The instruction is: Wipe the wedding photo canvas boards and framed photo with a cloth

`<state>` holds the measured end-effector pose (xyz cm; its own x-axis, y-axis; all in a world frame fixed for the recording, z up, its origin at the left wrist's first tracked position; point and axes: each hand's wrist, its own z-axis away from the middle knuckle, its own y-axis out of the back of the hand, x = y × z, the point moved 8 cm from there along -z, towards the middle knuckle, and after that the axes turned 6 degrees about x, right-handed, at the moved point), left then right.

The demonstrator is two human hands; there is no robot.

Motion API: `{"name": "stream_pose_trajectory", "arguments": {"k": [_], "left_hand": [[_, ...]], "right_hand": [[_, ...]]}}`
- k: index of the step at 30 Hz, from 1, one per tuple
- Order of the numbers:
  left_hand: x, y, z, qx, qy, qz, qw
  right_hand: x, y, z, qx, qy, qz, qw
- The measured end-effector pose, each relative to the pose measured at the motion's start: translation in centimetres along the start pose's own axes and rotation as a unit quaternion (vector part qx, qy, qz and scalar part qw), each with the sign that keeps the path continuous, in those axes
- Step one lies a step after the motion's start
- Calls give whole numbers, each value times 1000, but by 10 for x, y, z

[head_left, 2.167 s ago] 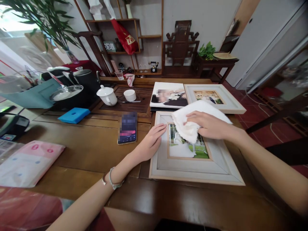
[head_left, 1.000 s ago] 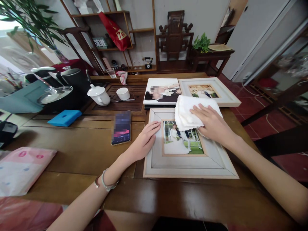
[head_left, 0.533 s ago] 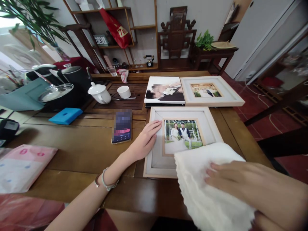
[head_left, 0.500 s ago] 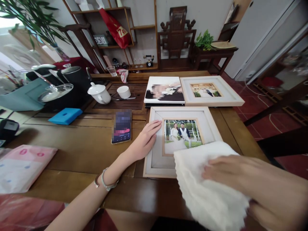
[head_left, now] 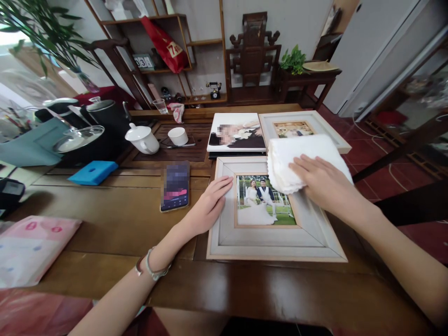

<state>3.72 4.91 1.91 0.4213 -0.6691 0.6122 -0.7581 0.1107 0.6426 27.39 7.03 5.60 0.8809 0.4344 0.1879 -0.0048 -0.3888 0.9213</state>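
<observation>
A picture frame (head_left: 269, 237) with a wide pale border and a photo of a couple lies flat on the wooden table. My left hand (head_left: 210, 204) rests on its left edge, fingers stretched out. My right hand (head_left: 317, 179) holds a folded white cloth (head_left: 280, 161) with a scalloped edge over the frame's upper right corner. The cloth hides that corner, a bit of the photo and part of a second frame (head_left: 331, 130) behind it. A white-edged photo panel (head_left: 238, 135) lies beside that second frame.
On the table (head_left: 115, 224) are a phone (head_left: 175, 186), a blue block (head_left: 94, 172), a white lidded cup (head_left: 143, 138), a small white bowl (head_left: 178, 136) and a pink-and-white packet (head_left: 35, 249). A dark pot (head_left: 80, 147) and a kettle (head_left: 105, 116) stand at back left.
My right hand has moved the cloth up and away, from the frame's lower right part to its upper right corner, uncovering the lower right border. My left hand stays on the left edge.
</observation>
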Motion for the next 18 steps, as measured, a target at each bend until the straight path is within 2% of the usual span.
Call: {"name": "stream_pose_trajectory", "arguments": {"k": [3,7,10,13,18], "left_hand": [[0,0,1,4,-5,-2,1000],[-2,-2,2,1,2,-7,1000],[-2,-3,2,-6,4,-8,1000],[-1,-3,3,-6,0,-9,1000],[0,-2,3,0,-6,-2,1000]], "right_hand": [[-25,13,31,-40,25,-14,999],[-85,54,82,-50,114,-73,990],[-112,77,90,-53,149,-124,980],[-102,71,63,-51,118,-135,982],[-43,24,0,-9,25,-46,999]]}}
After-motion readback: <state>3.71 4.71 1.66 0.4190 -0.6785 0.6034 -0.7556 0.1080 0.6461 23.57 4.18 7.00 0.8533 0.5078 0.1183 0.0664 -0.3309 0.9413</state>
